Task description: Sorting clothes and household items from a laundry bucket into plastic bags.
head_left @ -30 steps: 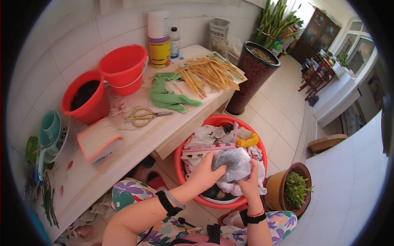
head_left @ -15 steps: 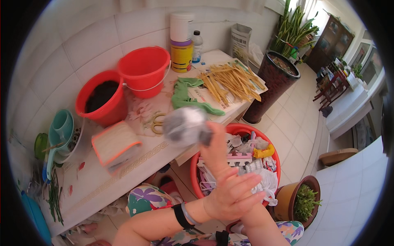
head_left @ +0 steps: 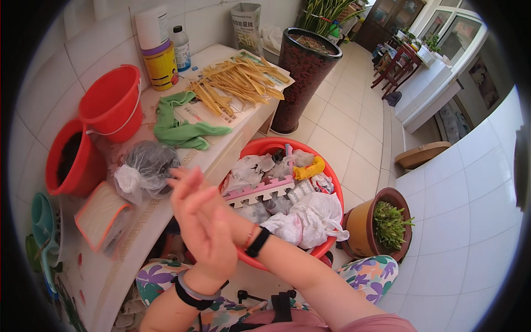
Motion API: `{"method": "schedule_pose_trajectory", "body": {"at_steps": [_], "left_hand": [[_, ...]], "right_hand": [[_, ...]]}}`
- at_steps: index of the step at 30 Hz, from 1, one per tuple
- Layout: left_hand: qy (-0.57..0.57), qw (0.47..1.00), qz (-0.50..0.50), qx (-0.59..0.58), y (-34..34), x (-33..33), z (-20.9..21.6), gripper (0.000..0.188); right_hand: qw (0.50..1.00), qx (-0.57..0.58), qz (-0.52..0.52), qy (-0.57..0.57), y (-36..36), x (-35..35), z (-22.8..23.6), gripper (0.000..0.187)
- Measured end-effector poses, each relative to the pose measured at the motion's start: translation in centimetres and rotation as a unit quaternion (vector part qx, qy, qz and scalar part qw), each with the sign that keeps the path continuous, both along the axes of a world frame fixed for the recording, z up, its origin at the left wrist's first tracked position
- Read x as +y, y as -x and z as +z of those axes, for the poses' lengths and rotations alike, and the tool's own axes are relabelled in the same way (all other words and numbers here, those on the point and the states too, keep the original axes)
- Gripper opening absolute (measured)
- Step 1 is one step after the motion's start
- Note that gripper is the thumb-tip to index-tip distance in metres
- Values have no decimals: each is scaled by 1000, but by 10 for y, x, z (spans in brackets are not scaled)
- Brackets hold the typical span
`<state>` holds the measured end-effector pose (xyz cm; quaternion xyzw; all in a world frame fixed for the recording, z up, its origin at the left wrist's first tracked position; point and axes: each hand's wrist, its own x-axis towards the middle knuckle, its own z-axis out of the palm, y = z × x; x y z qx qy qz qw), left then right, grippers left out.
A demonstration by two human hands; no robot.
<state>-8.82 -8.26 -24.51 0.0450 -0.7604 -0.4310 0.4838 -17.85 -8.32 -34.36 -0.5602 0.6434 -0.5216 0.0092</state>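
Both my bare hands meet above the near table edge, one across the other. My left hand (head_left: 213, 253) has its fingers stretched up against my right hand (head_left: 222, 213), whose fingers point toward the far left. Neither holds anything, though the overlap hides some fingers. Just past the fingertips, a clear plastic bag (head_left: 152, 166) with dark contents and a bunched white part sits on the table. Beside it lies a clear-sided pouch with orange edging (head_left: 102, 213). A red bucket filled with dark soil (head_left: 83, 169) and another red bucket (head_left: 113, 108) stand behind.
A green cloth (head_left: 180, 124) and dry yellow strips (head_left: 238, 83) lie on the table. Below stands a red tub (head_left: 332, 182) of plastic bags and foam pieces. Tall dark planter (head_left: 301, 77), potted plant (head_left: 362, 229) and teal scoop (head_left: 47, 227) are around.
The plastic bag, held up in my right hand before, now rests on the table, released. My hands have come together further left. The view has turned right.
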Motion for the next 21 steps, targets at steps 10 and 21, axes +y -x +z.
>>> {"method": "schedule_pose_trajectory", "body": {"at_steps": [10,21], "left_hand": [[-469,881,-68,4,15,-7,-2,18],[-502,863,-61,-11,33,-5,-7,20]], "right_hand": [[907,50,-287,-304,114,167,-161,47],[806,240,-300,-450,121,160,-158,61]]}}
